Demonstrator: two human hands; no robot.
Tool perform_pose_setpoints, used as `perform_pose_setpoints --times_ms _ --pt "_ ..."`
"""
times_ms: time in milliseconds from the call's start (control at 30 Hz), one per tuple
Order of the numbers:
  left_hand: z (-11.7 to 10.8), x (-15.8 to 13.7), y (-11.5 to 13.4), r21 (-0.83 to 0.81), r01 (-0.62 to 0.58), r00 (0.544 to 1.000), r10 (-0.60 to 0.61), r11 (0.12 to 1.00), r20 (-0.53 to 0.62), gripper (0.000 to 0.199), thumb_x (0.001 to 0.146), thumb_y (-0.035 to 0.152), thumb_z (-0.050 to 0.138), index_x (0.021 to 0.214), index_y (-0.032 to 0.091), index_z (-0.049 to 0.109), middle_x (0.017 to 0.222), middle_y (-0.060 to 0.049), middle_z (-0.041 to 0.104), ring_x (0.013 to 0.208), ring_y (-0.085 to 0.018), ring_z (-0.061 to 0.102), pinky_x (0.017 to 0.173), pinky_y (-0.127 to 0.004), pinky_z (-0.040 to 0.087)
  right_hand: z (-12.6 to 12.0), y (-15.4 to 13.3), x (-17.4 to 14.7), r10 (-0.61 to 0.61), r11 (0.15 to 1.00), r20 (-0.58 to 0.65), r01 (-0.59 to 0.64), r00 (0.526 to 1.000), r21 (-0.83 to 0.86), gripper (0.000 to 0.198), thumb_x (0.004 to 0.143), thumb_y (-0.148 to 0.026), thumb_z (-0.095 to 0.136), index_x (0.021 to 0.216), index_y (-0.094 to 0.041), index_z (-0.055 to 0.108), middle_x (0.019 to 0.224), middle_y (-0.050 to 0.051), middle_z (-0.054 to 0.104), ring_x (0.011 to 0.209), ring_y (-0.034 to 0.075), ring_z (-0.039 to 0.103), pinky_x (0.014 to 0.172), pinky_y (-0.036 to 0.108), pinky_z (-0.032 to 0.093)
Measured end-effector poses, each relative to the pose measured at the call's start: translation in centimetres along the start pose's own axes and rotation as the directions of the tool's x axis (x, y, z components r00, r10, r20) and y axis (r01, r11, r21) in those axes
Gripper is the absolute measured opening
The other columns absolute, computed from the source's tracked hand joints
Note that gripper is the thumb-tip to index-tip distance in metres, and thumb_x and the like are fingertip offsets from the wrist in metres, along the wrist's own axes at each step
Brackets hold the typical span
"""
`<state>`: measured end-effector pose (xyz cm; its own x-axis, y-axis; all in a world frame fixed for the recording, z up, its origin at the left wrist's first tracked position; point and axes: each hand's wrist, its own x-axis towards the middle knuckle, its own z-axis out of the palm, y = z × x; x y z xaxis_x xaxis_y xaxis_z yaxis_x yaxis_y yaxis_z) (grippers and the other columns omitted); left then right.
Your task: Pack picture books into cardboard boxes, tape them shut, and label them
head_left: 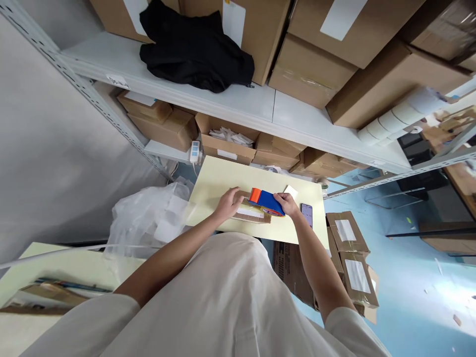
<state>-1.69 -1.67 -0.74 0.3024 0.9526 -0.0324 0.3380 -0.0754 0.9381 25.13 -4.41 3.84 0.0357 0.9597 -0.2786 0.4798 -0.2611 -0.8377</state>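
A small brown cardboard box [268, 218] with a white label lies on the pale yellow table in front of me. My left hand [226, 206] grips the box at its left end, thumb and fingers slightly parted around the edge. In my right hand [287, 202] is a blue and orange tape dispenser [270, 200], held over the right part of the box. Its orange end points left, toward my left hand. The dispenser hides part of the box top, so I cannot tell whether the tape touches it.
A phone [307, 214] and a white card [291, 191] lie at the right of the table [210, 174]. Shelves with cartons [226, 144] and a black garment [197, 49] rise behind. Clear plastic wrap [145, 208] hangs at left; labelled cartons [347, 233] stand on the floor at right.
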Motion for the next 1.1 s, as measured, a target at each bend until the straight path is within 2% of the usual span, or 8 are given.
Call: perform_pose_setpoints --times_ms 100,200,333,467,667,800,900,1100 --pt "1.4 1.2 1.1 -0.376 0.351 0.936 -0.309 0.857 0.170 0.046 0.088 0.051 0.050 0.118 0.017 0.057 0.115 -0.015 0.067 0.102 -0.024 0.067 0.086 -0.038 0.053 -0.1 0.2 -0.2 -0.012 1.000 -0.007 0.012 1.000 0.008 0.055 0.071 -0.071 0.054 0.052 -0.020 0.042 0.048 -0.004 0.039 0.048 0.009 0.033 0.045 0.024 0.030" --pt "2.3 2.3 1.8 -0.485 0.537 0.843 -0.414 0.690 0.344 0.036 0.083 0.047 0.060 0.100 0.015 0.065 0.090 -0.011 0.072 0.080 -0.020 0.071 0.072 -0.032 0.056 -0.1 0.4 -0.3 -0.008 1.000 -0.008 0.008 1.000 0.019 0.055 0.070 -0.071 0.055 0.052 -0.021 0.041 0.048 -0.004 0.038 0.047 0.010 0.034 0.045 0.024 0.030" --pt "3.1 3.1 2.0 -0.478 0.492 0.870 -0.418 0.728 0.260 0.016 0.072 0.028 0.072 0.078 0.013 0.070 0.070 -0.005 0.071 0.066 -0.017 0.069 0.067 -0.028 0.055 0.1 0.1 -0.4 -0.029 0.999 -0.025 0.028 0.999 -0.025 0.056 0.072 -0.071 0.052 0.051 -0.021 0.039 0.048 -0.004 0.037 0.048 0.010 0.033 0.045 0.024 0.029" --pt "2.4 3.0 1.2 -0.476 0.415 0.907 -0.395 0.776 0.147 0.012 0.069 0.025 0.074 0.070 0.013 0.070 0.069 -0.004 0.071 0.065 -0.017 0.068 0.069 -0.029 0.056 -0.1 -0.6 -0.7 -0.071 0.992 -0.036 0.067 0.997 -0.105 0.057 0.073 -0.071 0.052 0.050 -0.021 0.038 0.049 -0.004 0.034 0.049 0.009 0.031 0.045 0.024 0.027" --pt "-5.0 2.0 -2.9 -0.460 0.371 0.892 -0.448 0.806 -0.065 0.029 0.060 0.038 0.080 0.066 0.013 0.066 0.060 -0.002 0.066 0.058 -0.015 0.065 0.070 -0.033 0.056 -3.0 0.1 -2.1 -0.084 0.966 -0.087 0.059 0.993 -0.252 0.056 0.073 -0.069 0.053 0.049 -0.020 0.038 0.050 -0.003 0.033 0.051 0.010 0.031 0.047 0.024 0.028" --pt "-8.2 1.2 -5.8 -0.426 0.403 0.872 -0.481 0.810 -0.091 0.034 0.056 0.042 0.081 0.064 0.013 0.065 0.058 -0.003 0.066 0.054 -0.014 0.063 0.067 -0.032 0.056 -3.2 1.2 -2.2 -0.059 0.940 -0.082 0.028 0.995 -0.340 0.056 0.075 -0.069 0.049 0.049 -0.020 0.040 0.049 -0.004 0.034 0.050 0.010 0.032 0.049 0.025 0.029" --pt "-7.2 0.8 -7.3 -0.390 0.418 0.863 -0.492 0.821 -0.111 0.033 0.060 0.043 0.077 0.065 0.013 0.065 0.062 -0.005 0.068 0.058 -0.014 0.064 0.068 -0.032 0.056 -2.4 1.6 -1.9 -0.047 0.936 -0.080 0.016 0.996 -0.351 0.056 0.076 -0.069 0.047 0.049 -0.020 0.040 0.048 -0.004 0.035 0.049 0.010 0.033 0.050 0.025 0.031" --pt "-2.7 1.0 -8.9 -0.212 0.439 0.869 -0.472 0.873 -0.148 0.025 0.072 0.039 0.067 0.069 0.015 0.067 0.069 -0.008 0.071 0.071 -0.020 0.069 0.071 -0.033 0.055 -1.8 1.5 -2.0 -0.017 0.935 -0.079 -0.012 0.997 -0.355 0.053 0.078 -0.066 0.046 0.050 -0.021 0.043 0.049 -0.003 0.039 0.049 0.011 0.035 0.049 0.026 0.031"
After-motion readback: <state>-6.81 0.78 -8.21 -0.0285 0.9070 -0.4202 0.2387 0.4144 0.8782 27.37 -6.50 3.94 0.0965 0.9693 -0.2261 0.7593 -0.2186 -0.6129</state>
